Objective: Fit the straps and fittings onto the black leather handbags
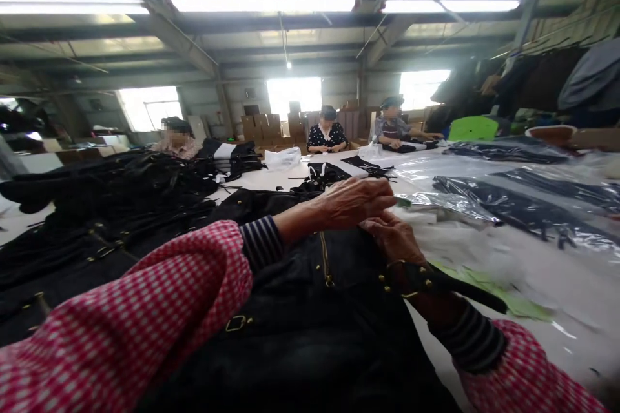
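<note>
A black garment (pixel 300 310) with gold zips and a gold buckle lies spread in front of me. Over its upper right edge my left hand (pixel 356 200) reaches across, fingers bent and closed; whatever is between them is hidden. Just below and to the right, my right hand (pixel 394 235) meets it, fingertips pinched together at the garment's edge. A black strap (pixel 436 281) with gold studs and a gold buckle crosses my right wrist. What exactly the fingertips hold is too small to make out.
More black garments (pixel 121 206) are piled at the left. Dark garments in clear plastic (pixel 523 206) lie at the right, near white and green sheets (pixel 494 287). Beyond the table sit several people, one in a dotted top (pixel 327 137). A green chair back (pixel 473 128) stands at the back right.
</note>
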Available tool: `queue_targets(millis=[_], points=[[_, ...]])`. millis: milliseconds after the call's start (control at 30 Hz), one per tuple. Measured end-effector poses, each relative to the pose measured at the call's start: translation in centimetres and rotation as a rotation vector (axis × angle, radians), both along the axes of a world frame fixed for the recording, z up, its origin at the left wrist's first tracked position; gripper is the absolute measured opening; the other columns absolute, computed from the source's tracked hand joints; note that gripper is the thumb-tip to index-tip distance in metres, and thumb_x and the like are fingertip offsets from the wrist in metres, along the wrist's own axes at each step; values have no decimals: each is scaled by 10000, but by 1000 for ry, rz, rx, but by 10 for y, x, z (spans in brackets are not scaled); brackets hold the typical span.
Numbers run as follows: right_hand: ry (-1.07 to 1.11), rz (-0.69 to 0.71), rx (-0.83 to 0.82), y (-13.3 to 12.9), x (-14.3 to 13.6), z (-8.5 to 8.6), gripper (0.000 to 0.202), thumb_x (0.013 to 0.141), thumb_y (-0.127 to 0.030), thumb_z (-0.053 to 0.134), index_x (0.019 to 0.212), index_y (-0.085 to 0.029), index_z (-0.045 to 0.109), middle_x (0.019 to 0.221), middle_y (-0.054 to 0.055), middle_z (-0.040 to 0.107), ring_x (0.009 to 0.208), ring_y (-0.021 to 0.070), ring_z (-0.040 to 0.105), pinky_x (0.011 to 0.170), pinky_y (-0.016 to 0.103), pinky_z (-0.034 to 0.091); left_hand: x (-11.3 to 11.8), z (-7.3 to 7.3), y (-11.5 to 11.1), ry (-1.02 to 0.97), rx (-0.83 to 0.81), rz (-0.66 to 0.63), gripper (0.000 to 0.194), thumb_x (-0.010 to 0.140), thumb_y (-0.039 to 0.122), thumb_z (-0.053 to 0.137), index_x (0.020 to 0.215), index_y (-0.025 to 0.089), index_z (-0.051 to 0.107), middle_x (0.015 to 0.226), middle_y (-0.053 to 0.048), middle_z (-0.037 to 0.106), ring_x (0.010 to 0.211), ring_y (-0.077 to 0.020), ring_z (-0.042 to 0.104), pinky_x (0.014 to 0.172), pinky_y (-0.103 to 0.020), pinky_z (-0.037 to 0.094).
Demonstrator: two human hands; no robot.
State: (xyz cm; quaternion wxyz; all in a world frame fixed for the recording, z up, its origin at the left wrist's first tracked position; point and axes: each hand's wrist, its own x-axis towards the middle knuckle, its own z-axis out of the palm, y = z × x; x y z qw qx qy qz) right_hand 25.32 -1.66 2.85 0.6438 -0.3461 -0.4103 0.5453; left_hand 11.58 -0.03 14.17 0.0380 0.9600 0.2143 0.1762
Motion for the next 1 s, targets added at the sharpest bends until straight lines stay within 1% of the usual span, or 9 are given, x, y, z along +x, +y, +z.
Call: queue_targets(millis=[133,233,433,533,633,767,833,900,1000], points=[[-82,154,69,-11,12,-4,332,602,-239,812,913,-184,711,798,12,715,732,189,666,633,275,508,6,-23,17,300,2,-44,322,1052,406,367,1193,226,594,1117,-64,662,898,-195,622,713,-295,391],[-128,302,-60,-24,30,-15,302,618,-225,808,898,-171,708,773,5,693,644,147,630,558,242,467,1,-46,25,460,64,9,312,1048,402,377,1107,241,638,1010,-54,673,887,-220,611,702,-318,354],[-23,308,-273,-74,76,-42,341,668,-235,808,990,-188,708,912,57,728,636,124,617,479,201,428,-22,-68,18,306,7,37,410,1061,491,339,1006,232,652,1033,-29,674,1048,-215,570,833,-322,373],[52,183,-311,-82,87,-32,325,666,-190,808,970,-196,694,928,72,736,663,144,639,517,226,487,-30,-63,17,200,-100,58,340,1040,473,423,1082,228,653,1146,-37,660,1102,-205,570,921,-316,408],[99,48,-234,-72,63,-1,293,717,-196,747,987,-202,633,993,92,739,756,195,688,591,282,541,-38,-40,17,39,-200,152,352,1010,485,476,1094,216,686,1088,-34,693,1012,-197,625,909,-315,453],[-4,11,-1,-64,-16,38,231,856,-268,565,1080,-211,567,971,64,719,775,197,692,583,278,504,-51,28,9,-386,-270,323,375,954,511,552,972,166,696,997,-68,717,929,-218,670,756,-317,516],[-370,51,206,-68,-55,45,145,880,-283,557,999,-208,593,895,32,708,766,172,667,607,255,471,-53,69,-2,-653,-240,372,330,948,454,566,912,141,663,994,-92,712,873,-217,687,708,-335,534],[-838,243,472,-78,-80,40,134,898,-335,567,895,-208,610,825,7,698,730,161,646,599,248,432,-50,98,-15,-802,-108,360,270,931,393,593,874,135,648,952,-95,711,798,-208,687,668,-342,528],[-1392,383,853,-96,-90,21,156,882,-332,585,817,-193,610,810,26,699,696,184,631,547,274,391,-31,97,-33,-596,86,256,222,913,388,625,868,181,691,893,-65,720,771,-208,672,663,-337,503]])
